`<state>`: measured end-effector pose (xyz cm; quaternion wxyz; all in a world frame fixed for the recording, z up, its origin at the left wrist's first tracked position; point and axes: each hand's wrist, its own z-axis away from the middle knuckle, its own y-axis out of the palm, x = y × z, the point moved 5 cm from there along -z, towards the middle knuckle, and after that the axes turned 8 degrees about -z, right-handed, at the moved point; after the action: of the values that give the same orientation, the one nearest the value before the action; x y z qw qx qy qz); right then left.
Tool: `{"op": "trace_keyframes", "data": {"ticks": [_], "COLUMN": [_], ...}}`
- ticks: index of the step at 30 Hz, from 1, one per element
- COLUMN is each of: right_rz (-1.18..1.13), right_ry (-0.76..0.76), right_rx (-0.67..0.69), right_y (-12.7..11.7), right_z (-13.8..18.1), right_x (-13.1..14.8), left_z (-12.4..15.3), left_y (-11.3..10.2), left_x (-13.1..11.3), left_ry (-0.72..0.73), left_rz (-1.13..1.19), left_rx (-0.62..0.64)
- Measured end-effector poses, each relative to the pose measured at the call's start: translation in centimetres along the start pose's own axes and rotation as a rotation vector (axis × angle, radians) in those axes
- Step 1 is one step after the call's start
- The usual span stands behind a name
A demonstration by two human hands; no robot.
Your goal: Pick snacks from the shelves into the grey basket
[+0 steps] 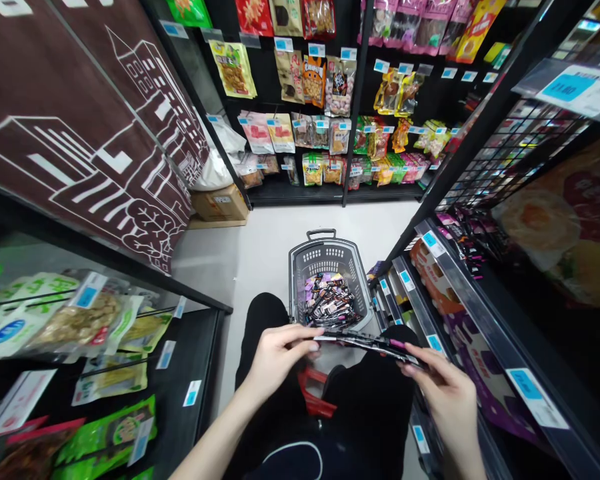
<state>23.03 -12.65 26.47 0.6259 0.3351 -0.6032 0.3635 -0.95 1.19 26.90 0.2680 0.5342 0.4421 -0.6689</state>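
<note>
My left hand [280, 355] and my right hand [445, 393] are both closed on a flat bundle of long dark snack packets [365, 343], one hand pinching each end. The bundle is held level just above my knees in black trousers. Right in front of it a grey shopping basket [300, 267] stands on the pale floor, filled with several small black, pink and purple packets [330, 300].
A shelf of dark and purple packets [460, 293] with blue price tags runs along my right. On my left is a black shelf with green snack bags [80, 320] under a brown printed banner [90, 133]. Hanging snack bags [330, 133] fill the far wall; a cardboard box [220, 203] sits on the floor.
</note>
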Motion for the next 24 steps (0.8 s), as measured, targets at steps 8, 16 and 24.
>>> {"op": "trace_keyframes", "data": {"ticks": [8, 16, 24], "right_rz": [0.352, 0.254, 0.355], "right_ry": [-0.198, 0.139, 0.143], "right_rx": [-0.038, 0.282, 0.395], "right_y": [0.5, 3.8, 4.9], "right_z": [-0.7, -0.9, -1.3], "right_x": [1.7, -1.4, -3.0], "left_z": [-0.7, 0.8, 1.0], "left_y": [0.0, 4.8, 6.9], "left_x": [-0.4, 1.8, 2.9], "left_ry": [0.058, -0.337, -0.400], "left_rz": [-0.081, 0.164, 0.062], "left_rx": [-0.038, 0.687, 0.659]}}
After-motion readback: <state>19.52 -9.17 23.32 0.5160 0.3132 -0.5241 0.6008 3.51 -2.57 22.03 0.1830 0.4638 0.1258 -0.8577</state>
